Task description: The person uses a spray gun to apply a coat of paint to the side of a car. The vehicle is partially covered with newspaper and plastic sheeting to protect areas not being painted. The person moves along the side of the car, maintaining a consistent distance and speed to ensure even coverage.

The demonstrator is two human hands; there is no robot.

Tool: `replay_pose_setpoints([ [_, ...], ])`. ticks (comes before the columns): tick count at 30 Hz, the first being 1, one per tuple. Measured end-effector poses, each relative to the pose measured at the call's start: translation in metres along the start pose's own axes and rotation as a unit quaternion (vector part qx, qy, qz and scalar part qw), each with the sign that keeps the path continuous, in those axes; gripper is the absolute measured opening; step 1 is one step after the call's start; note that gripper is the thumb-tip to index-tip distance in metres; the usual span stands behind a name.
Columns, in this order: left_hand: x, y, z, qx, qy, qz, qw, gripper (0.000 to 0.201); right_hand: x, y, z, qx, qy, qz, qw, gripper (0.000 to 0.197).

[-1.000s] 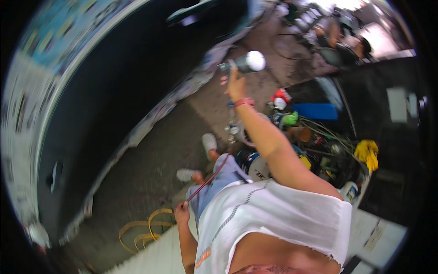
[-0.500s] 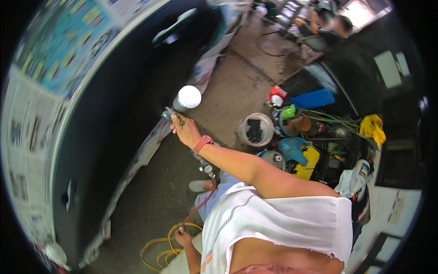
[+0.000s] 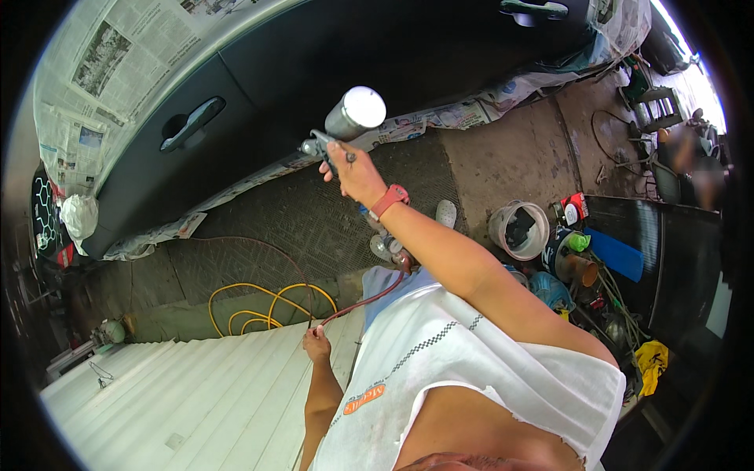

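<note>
My right hand (image 3: 357, 173) is closed round the grip of a spray gun (image 3: 316, 146) with a silver, white-lidded cup (image 3: 349, 119) on top. The gun hangs close to the dark car side (image 3: 275, 110); whether spray comes out I cannot tell. Near the gun's nozzle lies a door handle (image 3: 193, 124) at the left. A red hose (image 3: 369, 298) runs from below my right wrist to my left hand (image 3: 316, 345). Low beside my body, that hand pinches the hose between its fingers.
Newspaper (image 3: 118, 71) covers the car's upper part and lower edge. Yellow hose coils (image 3: 271, 306) lie on the floor. At right stand a bucket (image 3: 510, 243), a blue board (image 3: 616, 255), a yellow cloth (image 3: 651, 367) and cans. Someone blurred (image 3: 691, 153) is at far right.
My view has turned, so the car side now stretches across the top. The gun, still in my right hand, is nearer the left door handle. My left hand keeps the red hose.
</note>
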State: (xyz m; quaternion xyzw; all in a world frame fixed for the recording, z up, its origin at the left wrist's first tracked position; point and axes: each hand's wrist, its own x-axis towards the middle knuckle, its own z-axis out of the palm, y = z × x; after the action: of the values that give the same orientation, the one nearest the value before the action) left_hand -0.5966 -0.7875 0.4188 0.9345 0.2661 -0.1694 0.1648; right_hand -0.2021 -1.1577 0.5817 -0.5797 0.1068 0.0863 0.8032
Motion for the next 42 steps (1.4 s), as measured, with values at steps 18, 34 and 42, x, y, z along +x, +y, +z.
replay_pose_setpoints([
  [18, 0.017, 0.277, 0.057, -0.016, -0.203, 0.246, 0.948, 0.037, -0.056, -0.118, -0.387, -0.123, 0.393, -0.088, 0.907, 0.061],
  [34, 0.024, 0.234, 0.062, -0.103, -0.132, 0.159, 0.973, 0.040, -0.051, -0.155, -0.311, -0.074, 0.344, -0.100, 0.931, 0.059],
  [42, 0.010, 0.116, 0.070, -0.117, -0.065, 0.084, 0.987, 0.041, -0.032, -0.115, -0.095, -0.072, 0.101, -0.073, 0.990, 0.050],
])
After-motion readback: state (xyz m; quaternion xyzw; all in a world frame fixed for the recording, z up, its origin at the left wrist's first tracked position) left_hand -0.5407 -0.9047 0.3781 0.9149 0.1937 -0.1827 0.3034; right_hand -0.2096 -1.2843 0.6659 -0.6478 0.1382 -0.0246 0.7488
